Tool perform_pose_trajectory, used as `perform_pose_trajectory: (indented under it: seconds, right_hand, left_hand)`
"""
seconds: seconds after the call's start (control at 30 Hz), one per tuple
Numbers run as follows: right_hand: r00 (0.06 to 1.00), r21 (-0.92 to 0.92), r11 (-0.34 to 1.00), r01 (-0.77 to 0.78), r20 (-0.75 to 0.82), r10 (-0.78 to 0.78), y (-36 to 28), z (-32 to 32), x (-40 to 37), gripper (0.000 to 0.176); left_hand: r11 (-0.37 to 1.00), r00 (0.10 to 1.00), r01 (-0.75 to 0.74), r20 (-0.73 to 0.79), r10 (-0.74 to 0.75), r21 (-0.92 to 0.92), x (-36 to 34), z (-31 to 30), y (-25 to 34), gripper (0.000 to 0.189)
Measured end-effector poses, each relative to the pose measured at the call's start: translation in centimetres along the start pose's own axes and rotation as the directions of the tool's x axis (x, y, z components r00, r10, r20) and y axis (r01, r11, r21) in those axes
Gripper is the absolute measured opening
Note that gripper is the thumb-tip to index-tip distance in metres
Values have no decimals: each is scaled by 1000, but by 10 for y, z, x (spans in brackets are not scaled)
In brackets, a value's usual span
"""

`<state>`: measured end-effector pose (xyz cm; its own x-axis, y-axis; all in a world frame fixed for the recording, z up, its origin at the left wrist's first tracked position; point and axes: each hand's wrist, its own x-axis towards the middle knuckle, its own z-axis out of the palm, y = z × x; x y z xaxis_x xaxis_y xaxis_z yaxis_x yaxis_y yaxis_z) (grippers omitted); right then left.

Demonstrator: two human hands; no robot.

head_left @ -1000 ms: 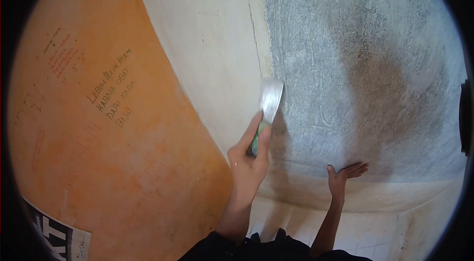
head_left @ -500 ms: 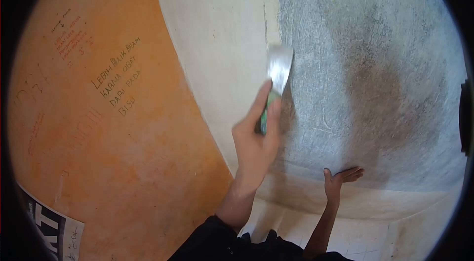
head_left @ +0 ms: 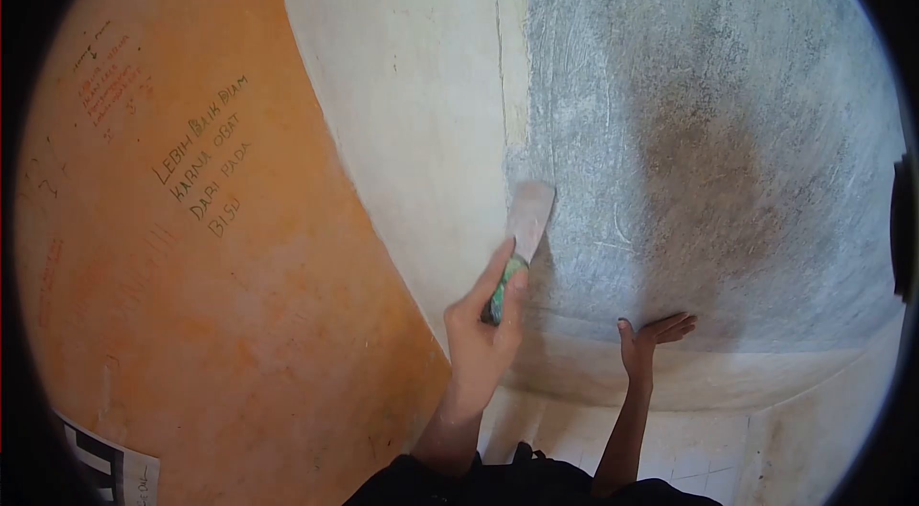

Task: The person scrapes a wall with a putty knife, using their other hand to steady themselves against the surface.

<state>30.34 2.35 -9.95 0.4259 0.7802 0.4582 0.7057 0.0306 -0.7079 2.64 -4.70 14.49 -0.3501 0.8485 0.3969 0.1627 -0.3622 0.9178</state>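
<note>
My left hand (head_left: 479,329) grips a scraper (head_left: 526,219) by its green handle, forefinger stretched along it. The flat metal blade lies against the wall where the cream paint (head_left: 421,104) meets the bare grey surface (head_left: 689,123). My right hand (head_left: 649,336) is pressed flat on the grey wall low down, fingers spread and pointing right, holding nothing. It sits a short way to the right of and below the scraper.
An orange wall (head_left: 191,314) with handwritten words (head_left: 206,171) fills the left side. A printed poster (head_left: 110,477) is stuck at its lower left. Pale floor tiles (head_left: 708,458) show at the bottom, below a dirty cream band of wall.
My left hand pushed the scraper up along the paint edge, then drew it back down; the blade now sits lower than in both earlier frames. My right hand stayed flat on the wall.
</note>
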Motion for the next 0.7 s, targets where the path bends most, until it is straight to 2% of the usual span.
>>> perform_pose_trajectory:
  seconds: [0.07,0.17,0.3,0.37,0.47,0.5,0.57,0.7]
  right_hand:
    - [999,-49,998,39,7,-39,7,3,0,136]
    - [999,-39,999,33,-3,-33,0,2,-1,135]
    - [999,-70,996,51,-8,-52,3,1,-4,134]
    - [999,-42,998,43,-13,-43,-1,0,0,133]
    - [999,-18,999,41,20,-41,-3,-1,0,137]
    - [999,-28,999,41,30,-40,-2,-3,-1,137]
    - [999,-32,998,48,3,-48,-3,-1,1,137]
    - [999,-36,999,40,-4,-40,-3,0,0,133]
  left_hand:
    - [989,988,-143,-51,144,31,-2,6,-14,36]
    - [994,994,-105,-40,105,-4,21,7,26,36]
    - [994,994,-110,-19,110,-18,18,-1,17,37]
    - [953,951,-289,-87,297,90,10,3,-13,36]
    - [930,924,-357,-111,366,89,30,10,3,36]
    - [934,928,-345,-115,354,87,37,10,17,36]
    - [987,987,-154,-55,151,-39,51,6,53,36]
    - [965,963,-261,-77,260,-2,32,5,17,37]
